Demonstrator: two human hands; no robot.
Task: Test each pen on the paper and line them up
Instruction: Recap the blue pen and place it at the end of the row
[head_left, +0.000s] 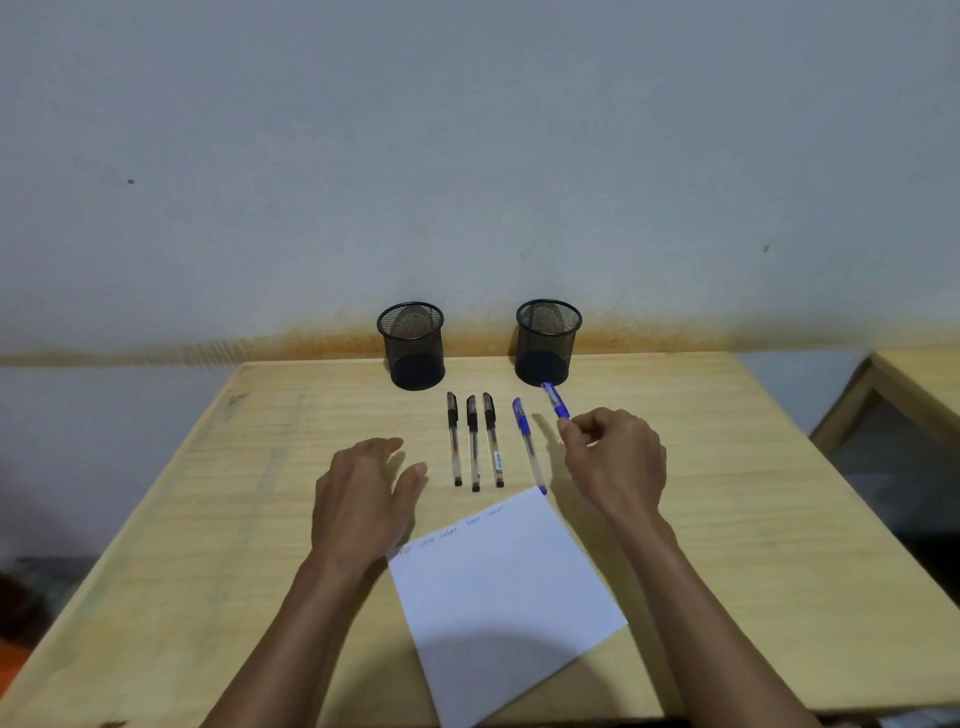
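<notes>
Three capped black pens (473, 441) lie side by side on the wooden table, pointing away from me. A blue pen (528, 444) lies just to their right, its near end touching the far corner of the white paper (504, 587). The paper carries a row of small scribbles along its far edge. My right hand (615, 462) pinches a second blue pen (555, 400) to the right of the row, capped end pointing toward the right cup. My left hand (363, 499) hovers or rests, fingers apart, left of the black pens, holding nothing.
Two black mesh pen cups stand at the table's far edge against the wall, the left cup (413, 345) and the right cup (546, 342); neither shows pens inside. Another wooden table (914, 379) sits off to the right across a gap.
</notes>
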